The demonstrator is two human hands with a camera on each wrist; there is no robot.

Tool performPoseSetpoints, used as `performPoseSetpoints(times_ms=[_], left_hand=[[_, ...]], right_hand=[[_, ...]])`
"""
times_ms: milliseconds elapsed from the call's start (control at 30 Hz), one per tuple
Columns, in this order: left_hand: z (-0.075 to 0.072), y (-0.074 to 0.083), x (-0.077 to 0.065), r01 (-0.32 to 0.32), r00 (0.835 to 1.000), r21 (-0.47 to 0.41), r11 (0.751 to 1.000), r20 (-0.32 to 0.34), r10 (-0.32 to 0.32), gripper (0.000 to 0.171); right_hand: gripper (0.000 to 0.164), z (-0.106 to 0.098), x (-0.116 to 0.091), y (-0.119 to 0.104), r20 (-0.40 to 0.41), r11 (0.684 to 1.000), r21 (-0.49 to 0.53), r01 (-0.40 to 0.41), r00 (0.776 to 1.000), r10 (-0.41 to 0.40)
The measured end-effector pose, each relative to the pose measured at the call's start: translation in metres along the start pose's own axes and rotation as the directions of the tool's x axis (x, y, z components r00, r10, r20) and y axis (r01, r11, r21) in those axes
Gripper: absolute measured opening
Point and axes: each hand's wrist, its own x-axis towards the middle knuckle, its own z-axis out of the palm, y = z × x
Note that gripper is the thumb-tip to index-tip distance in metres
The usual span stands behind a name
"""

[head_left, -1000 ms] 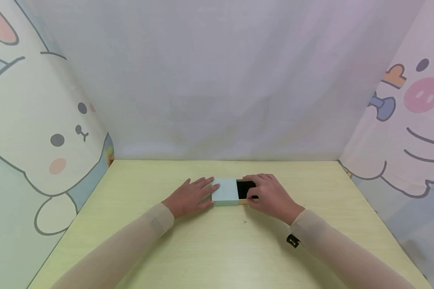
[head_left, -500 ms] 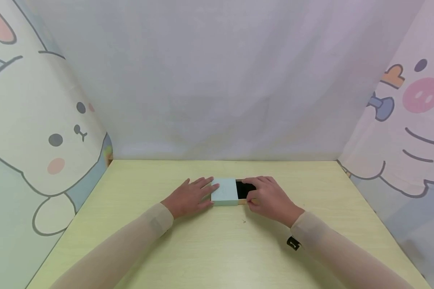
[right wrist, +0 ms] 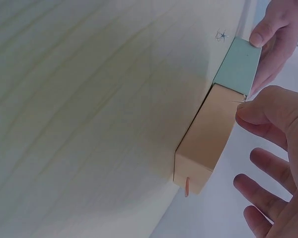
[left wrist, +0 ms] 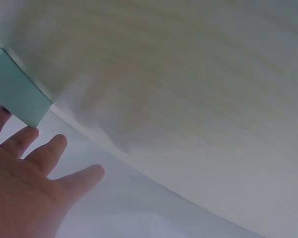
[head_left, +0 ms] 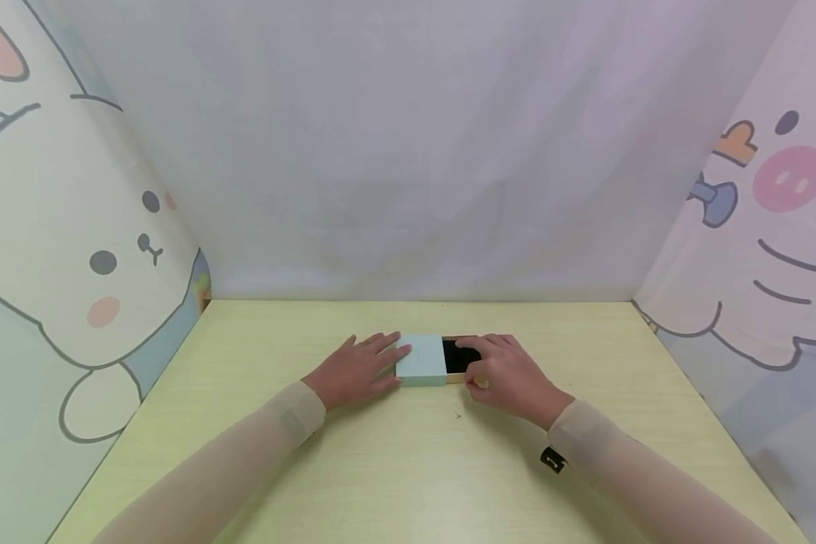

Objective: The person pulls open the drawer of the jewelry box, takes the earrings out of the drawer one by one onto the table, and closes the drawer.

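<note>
A pale green box sleeve (head_left: pixel 423 358) lies on the table, its tan drawer (right wrist: pixel 204 130) slid out to the right. Black lining (head_left: pixel 454 357) shows inside the drawer, and a small ribbon loop (right wrist: pixel 187 187) hangs from its end. My left hand (head_left: pixel 353 373) rests against the sleeve's left end with fingers straight and spread. Over the drawer is my right hand (head_left: pixel 513 380); its thumb and index finger pinch a thin wire-like thing (right wrist: pixel 235 101) by the drawer's edge. What is at its other end cannot be made out.
A small star-shaped thing or mark (right wrist: pixel 221 35) is on the wooden table (head_left: pixel 408 468) in front of the box. Behind the table hangs a white curtain (head_left: pixel 408 151). Cartoon-printed cloths (head_left: pixel 54 227) flank both sides. A black tag (head_left: pixel 553 459) shows by the right sleeve.
The fingers of my right hand have dipped slightly over the drawer. My left hand and the box stay in place; the whole view shifts a little.
</note>
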Motion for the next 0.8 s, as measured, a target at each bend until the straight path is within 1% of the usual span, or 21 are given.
performPoseSetpoints(times_ms=[300, 567, 800], left_hand=[[-0.0017, 0.0007, 0.0001, 0.013, 1.0, -0.023, 1.0, 0.019, -0.012, 0.068], [-0.0034, 0.0011, -0.0009, 0.005, 1.0, -0.017, 1.0, 0.016, -0.005, 0.068], [-0.0033, 0.0013, -0.0006, 0.001, 1.0, -0.022, 1.0, 0.015, -0.001, 0.068]], right_hand=[[0.024, -0.0034, -0.0021, -0.0033, 0.034, 1.0, 0.007, -0.013, 0.999, 0.013], [0.024, -0.0046, -0.0033, -0.005, 0.048, 1.0, -0.006, 0.002, 0.999, -0.002], [0.024, -0.0048, -0.0047, -0.0048, 0.09, 1.0, -0.011, -0.013, 0.996, 0.014]])
